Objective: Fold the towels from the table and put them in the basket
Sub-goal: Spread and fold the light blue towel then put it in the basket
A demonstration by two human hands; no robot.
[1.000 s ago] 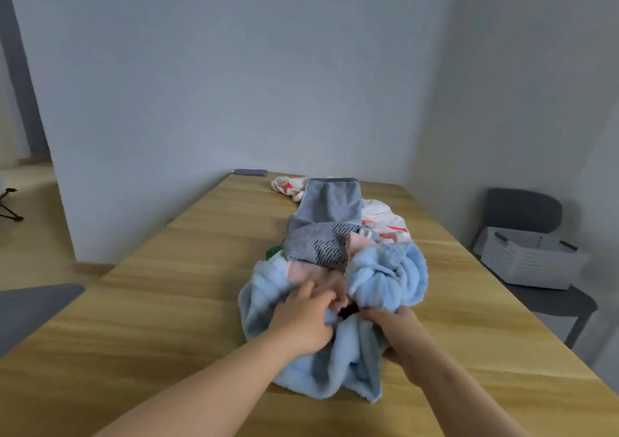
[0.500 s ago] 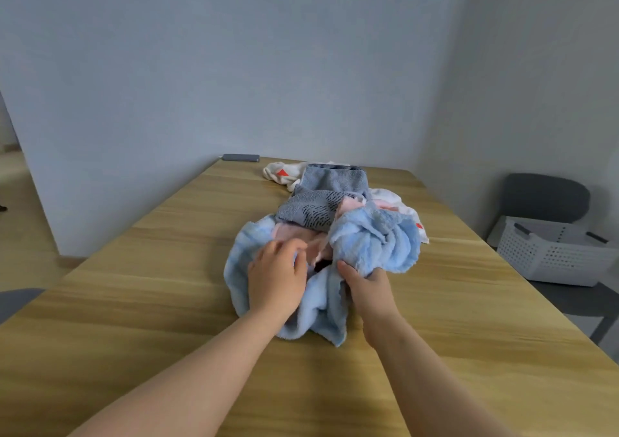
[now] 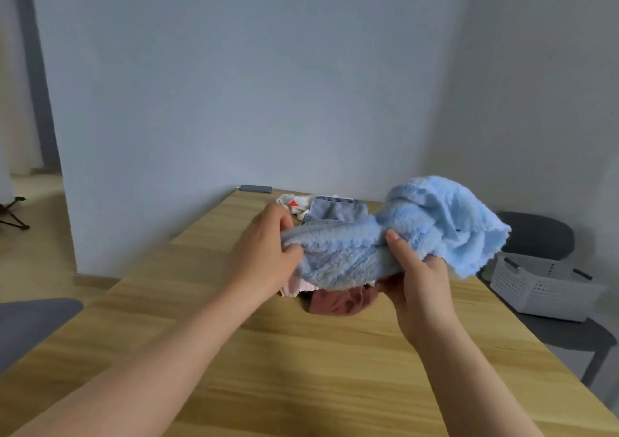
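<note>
1. Fingers [image 3: 394, 239] clamped on cloth: your left hand [image 3: 264, 255] pinches one bunched end of the blue towel [image 3: 412, 232], while your right hand [image 3: 420, 289] grips it from below with the thumb on top.
2. The blue towel is held crumpled in the air above the counter [image 3: 301, 369], and its loose end flops to your right.
3. The rest of the pile lies beneath it. A dark pink towel [image 3: 338, 302] is nearest you, with a pale pink towel [image 3: 296, 286] just beside it. A grey towel [image 3: 338, 210] and a white cloth [image 3: 289, 200] lie behind.
4. The white basket [image 3: 542, 286] sits on a grey chair [image 3: 569, 332] to the right of the counter, well apart from the pile. No towel shows inside it from this angle.
5. Judged from this, you are at the start of the job. One towel is singled out, no fold has been made, and the others wait untouched.
6. The next move calls for finding two corners of the blue towel and spreading it flat on the bare counter in front of you, clear of the pile. The cloth looks plush and is likely to bunch, so expect to smooth it before you fold it.
</note>
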